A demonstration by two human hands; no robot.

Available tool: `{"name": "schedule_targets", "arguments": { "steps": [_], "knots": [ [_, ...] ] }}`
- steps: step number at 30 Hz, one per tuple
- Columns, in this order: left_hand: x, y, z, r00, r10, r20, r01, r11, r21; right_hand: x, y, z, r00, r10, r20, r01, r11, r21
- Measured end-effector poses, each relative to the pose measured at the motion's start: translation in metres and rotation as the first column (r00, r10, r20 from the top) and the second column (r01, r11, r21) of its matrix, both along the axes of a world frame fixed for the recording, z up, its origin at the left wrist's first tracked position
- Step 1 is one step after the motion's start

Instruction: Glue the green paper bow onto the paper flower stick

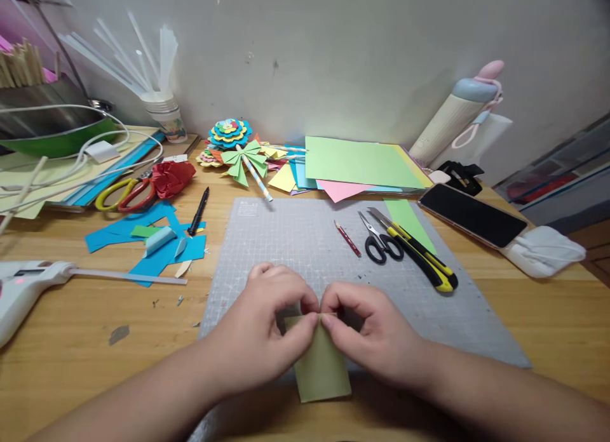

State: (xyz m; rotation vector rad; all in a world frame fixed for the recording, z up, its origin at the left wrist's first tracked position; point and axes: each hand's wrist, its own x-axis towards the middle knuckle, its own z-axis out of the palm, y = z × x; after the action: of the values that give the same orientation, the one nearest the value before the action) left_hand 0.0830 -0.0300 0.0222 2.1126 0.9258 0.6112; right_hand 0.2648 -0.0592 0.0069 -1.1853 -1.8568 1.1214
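Note:
A small folded piece of green paper [323, 369] lies on the near edge of a grey cutting mat [305, 245]. My left hand [267, 324] and my right hand [369, 328] meet at its top edge. Thumb and fingers of each hand pinch that edge, close together, with the knuckles bent. The lower part of the paper shows below my hands.
On the mat lie a red pencil [347, 238], black scissors [380, 241], a yellow-black utility knife [419, 256] and a green strip [408, 222]. Coloured sheets [362, 162], paper flowers [229, 133], a phone [471, 214], a bottle [455, 115], a glue gun [28, 289] and blue scraps [157, 239] surround it.

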Motion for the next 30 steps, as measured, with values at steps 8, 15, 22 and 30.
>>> {"name": "schedule_targets", "arguments": {
  "steps": [8, 15, 22, 30],
  "knots": [
    [0.002, -0.003, 0.001, 0.999, -0.012, -0.04, 0.014, 0.998, 0.061, 0.0, -0.002, 0.001, 0.999, 0.035, 0.004, -0.035, 0.997, 0.063],
    [-0.006, 0.008, 0.001, 0.981, 0.183, -0.057, -0.181, 0.982, 0.046, 0.02, 0.005, -0.001, 0.962, -0.138, -0.237, 0.144, 0.99, 0.006],
    [-0.003, 0.01, -0.001, 0.962, 0.182, 0.202, -0.112, 0.943, -0.314, 0.024, 0.01, -0.007, 0.874, -0.235, -0.426, 0.163, 0.966, -0.199],
    [-0.003, 0.011, -0.005, 0.931, 0.275, 0.24, -0.239, 0.956, -0.17, 0.006, 0.01, -0.013, 0.793, -0.223, -0.567, -0.1, 0.871, -0.482]
  ]
}}
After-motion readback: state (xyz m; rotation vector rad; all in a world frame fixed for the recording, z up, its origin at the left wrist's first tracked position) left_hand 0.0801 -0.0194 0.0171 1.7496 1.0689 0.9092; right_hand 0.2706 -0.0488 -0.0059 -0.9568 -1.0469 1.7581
